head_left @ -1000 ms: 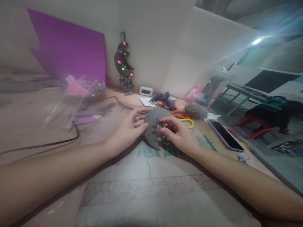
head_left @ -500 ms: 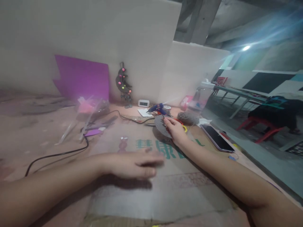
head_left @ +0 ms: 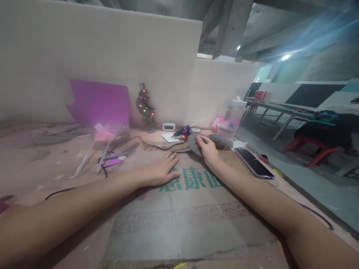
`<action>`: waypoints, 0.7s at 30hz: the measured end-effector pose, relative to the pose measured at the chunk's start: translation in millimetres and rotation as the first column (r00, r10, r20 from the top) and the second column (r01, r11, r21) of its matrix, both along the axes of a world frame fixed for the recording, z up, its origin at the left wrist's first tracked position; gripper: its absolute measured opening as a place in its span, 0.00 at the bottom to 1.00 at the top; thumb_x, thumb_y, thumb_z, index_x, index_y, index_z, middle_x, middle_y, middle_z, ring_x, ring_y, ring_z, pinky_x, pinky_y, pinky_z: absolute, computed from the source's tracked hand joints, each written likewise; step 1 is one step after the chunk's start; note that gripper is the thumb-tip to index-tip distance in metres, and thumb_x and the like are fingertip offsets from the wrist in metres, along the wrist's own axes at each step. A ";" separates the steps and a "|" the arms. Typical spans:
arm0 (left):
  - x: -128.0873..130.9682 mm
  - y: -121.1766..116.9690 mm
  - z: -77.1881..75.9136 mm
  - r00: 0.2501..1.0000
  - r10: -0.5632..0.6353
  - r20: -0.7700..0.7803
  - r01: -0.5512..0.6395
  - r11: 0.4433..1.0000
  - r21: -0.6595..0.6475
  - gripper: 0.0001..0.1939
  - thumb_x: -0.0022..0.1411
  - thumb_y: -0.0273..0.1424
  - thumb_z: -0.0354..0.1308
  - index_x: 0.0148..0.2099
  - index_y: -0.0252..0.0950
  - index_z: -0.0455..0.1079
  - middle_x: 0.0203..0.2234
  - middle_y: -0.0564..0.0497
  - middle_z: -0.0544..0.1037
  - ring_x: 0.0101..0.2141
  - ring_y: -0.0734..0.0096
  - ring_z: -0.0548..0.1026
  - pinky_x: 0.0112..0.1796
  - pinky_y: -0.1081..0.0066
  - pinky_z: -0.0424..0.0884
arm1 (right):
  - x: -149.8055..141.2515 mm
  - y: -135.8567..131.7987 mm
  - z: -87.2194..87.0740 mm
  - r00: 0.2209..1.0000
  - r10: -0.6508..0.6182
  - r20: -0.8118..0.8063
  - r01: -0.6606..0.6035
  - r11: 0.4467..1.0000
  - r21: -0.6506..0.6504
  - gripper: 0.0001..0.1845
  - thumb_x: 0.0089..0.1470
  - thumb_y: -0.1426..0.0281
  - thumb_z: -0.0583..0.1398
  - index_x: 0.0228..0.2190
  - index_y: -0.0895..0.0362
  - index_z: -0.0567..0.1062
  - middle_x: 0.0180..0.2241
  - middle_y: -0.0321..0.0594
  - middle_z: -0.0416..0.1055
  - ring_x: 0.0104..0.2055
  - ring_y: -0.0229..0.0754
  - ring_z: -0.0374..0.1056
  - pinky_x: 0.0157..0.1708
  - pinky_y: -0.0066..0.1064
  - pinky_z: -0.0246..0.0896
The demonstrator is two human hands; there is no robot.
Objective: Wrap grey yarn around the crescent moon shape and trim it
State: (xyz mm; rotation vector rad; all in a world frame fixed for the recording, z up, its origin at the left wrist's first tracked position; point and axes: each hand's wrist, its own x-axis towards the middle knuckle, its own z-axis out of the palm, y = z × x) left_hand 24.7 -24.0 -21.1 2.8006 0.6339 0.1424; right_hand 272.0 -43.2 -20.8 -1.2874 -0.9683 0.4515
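My left hand [head_left: 161,170] lies flat on a printed cardboard sheet [head_left: 174,220], palm down and fingers spread, holding nothing. Fingers of my right hand [head_left: 207,149] are closed on the right part of a grey round disc [head_left: 193,143], which is tilted above the cardboard's far edge. Just behind the disc are a blue glue gun [head_left: 183,130] and a grey yarn ball [head_left: 221,141]. A thin metal blade [head_left: 181,151] pokes out to the left of the disc; what it belongs to is mostly hidden by the disc and my right hand.
A phone [head_left: 254,163] lies on the right near the table edge. Along the back stand a purple sheet [head_left: 101,102], a dark crescent ornament [head_left: 143,106] with coloured balls, a small white clock [head_left: 168,126] and a clear jar [head_left: 233,116]. Purple scraps [head_left: 112,162] lie left.
My left hand has moved forward from above the cardboard and come down flat on it. My right hand still grips the grey disc. The camera view has tipped slightly upward.
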 end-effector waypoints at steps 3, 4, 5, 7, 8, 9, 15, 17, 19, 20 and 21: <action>27.8 -33.0 11.9 0.995 -0.090 0.046 0.092 0.994 -0.061 0.42 0.64 0.54 0.43 0.69 0.28 0.51 0.68 0.33 0.49 0.67 0.43 0.44 0.63 0.45 0.43 | 9.9 7.0 0.2 0.999 -0.053 0.013 0.053 0.998 0.017 0.33 0.41 0.46 0.62 0.39 0.61 0.77 0.26 0.38 0.72 0.28 0.39 0.63 0.28 0.29 0.57; 33.8 -45.3 17.9 0.979 -0.188 0.080 0.196 0.975 -0.106 0.41 0.63 0.54 0.46 0.68 0.30 0.54 0.67 0.35 0.51 0.67 0.44 0.47 0.63 0.47 0.44 | 13.2 8.6 -0.1 0.998 -0.068 0.016 0.068 0.997 0.021 0.33 0.41 0.46 0.61 0.39 0.61 0.77 0.27 0.39 0.73 0.28 0.39 0.64 0.28 0.29 0.58; 38.3 -56.1 23.8 0.941 -0.321 0.111 0.336 0.926 -0.170 0.38 0.62 0.53 0.48 0.66 0.34 0.59 0.67 0.38 0.55 0.66 0.46 0.51 0.63 0.50 0.47 | 16.1 9.8 -0.6 0.997 -0.080 0.018 0.080 0.996 0.025 0.33 0.41 0.46 0.61 0.39 0.61 0.77 0.27 0.39 0.73 0.29 0.40 0.64 0.28 0.30 0.58; 44.1 -67.7 33.2 0.814 -0.561 0.151 0.570 0.720 -0.396 0.29 0.69 0.48 0.39 0.54 0.38 0.74 0.57 0.45 0.72 0.59 0.57 0.67 0.59 0.61 0.59 | 20.1 11.3 -2.1 0.995 -0.096 0.023 0.095 0.995 0.031 0.33 0.41 0.46 0.61 0.39 0.61 0.77 0.28 0.40 0.74 0.30 0.40 0.65 0.28 0.30 0.58; 46.6 -67.3 35.8 0.827 -0.523 0.207 0.554 0.690 -0.466 0.33 0.70 0.47 0.32 0.49 0.36 0.77 0.51 0.45 0.78 0.53 0.60 0.73 0.56 0.64 0.64 | 21.0 11.6 -2.8 0.995 -0.100 0.026 0.099 0.995 0.032 0.33 0.41 0.46 0.61 0.39 0.61 0.77 0.29 0.40 0.74 0.30 0.41 0.65 0.29 0.30 0.59; 49.2 -63.2 36.7 0.869 -0.431 0.243 0.494 0.734 -0.466 0.31 0.70 0.47 0.35 0.49 0.36 0.76 0.47 0.45 0.80 0.49 0.62 0.76 0.53 0.65 0.67 | 21.2 11.7 -3.3 0.994 -0.101 0.028 0.100 0.994 0.032 0.33 0.42 0.46 0.61 0.39 0.61 0.77 0.28 0.40 0.74 0.30 0.41 0.65 0.29 0.30 0.59; 59.2 -54.4 25.7 0.972 -0.133 0.193 0.163 0.975 -0.153 0.34 0.63 0.47 0.51 0.64 0.29 0.61 0.65 0.34 0.57 0.66 0.41 0.50 0.62 0.43 0.43 | 16.5 9.5 -1.7 0.995 -0.097 0.025 0.096 0.995 0.033 0.30 0.42 0.49 0.62 0.38 0.61 0.78 0.28 0.40 0.74 0.30 0.41 0.66 0.28 0.30 0.60; 51.6 -75.7 28.5 0.878 -0.448 0.169 0.479 0.829 -0.289 0.30 0.63 0.49 0.52 0.60 0.37 0.67 0.62 0.42 0.65 0.63 0.48 0.59 0.63 0.51 0.49 | 16.3 8.4 -1.3 0.996 -0.090 0.020 0.090 0.996 0.029 0.29 0.43 0.50 0.62 0.38 0.61 0.78 0.28 0.40 0.74 0.30 0.41 0.66 0.28 0.30 0.60; 36.1 -88.8 34.8 0.762 -0.620 0.188 0.616 0.604 -0.505 0.27 0.68 0.48 0.42 0.52 0.39 0.75 0.52 0.48 0.77 0.56 0.58 0.71 0.58 0.62 0.61 | 16.8 7.2 -1.5 0.996 -0.083 0.015 0.083 0.996 0.026 0.29 0.43 0.50 0.62 0.38 0.61 0.78 0.28 0.40 0.75 0.30 0.41 0.66 0.28 0.30 0.60; 25.6 -86.8 37.3 0.796 -0.567 0.212 0.573 0.593 -0.566 0.29 0.69 0.48 0.38 0.51 0.38 0.76 0.47 0.47 0.80 0.51 0.61 0.75 0.54 0.65 0.67 | 17.0 6.7 -1.5 0.997 -0.080 0.013 0.080 0.996 0.025 0.29 0.43 0.50 0.62 0.39 0.61 0.78 0.29 0.41 0.75 0.30 0.41 0.66 0.28 0.30 0.60; 13.6 -78.2 38.4 0.859 -0.472 0.199 0.493 0.658 -0.568 0.28 0.69 0.48 0.40 0.53 0.36 0.74 0.46 0.46 0.81 0.49 0.62 0.76 0.52 0.66 0.69 | 17.1 6.3 -1.6 0.997 -0.078 0.010 0.077 0.997 0.026 0.29 0.43 0.50 0.62 0.39 0.61 0.78 0.29 0.41 0.75 0.30 0.41 0.66 0.28 0.30 0.60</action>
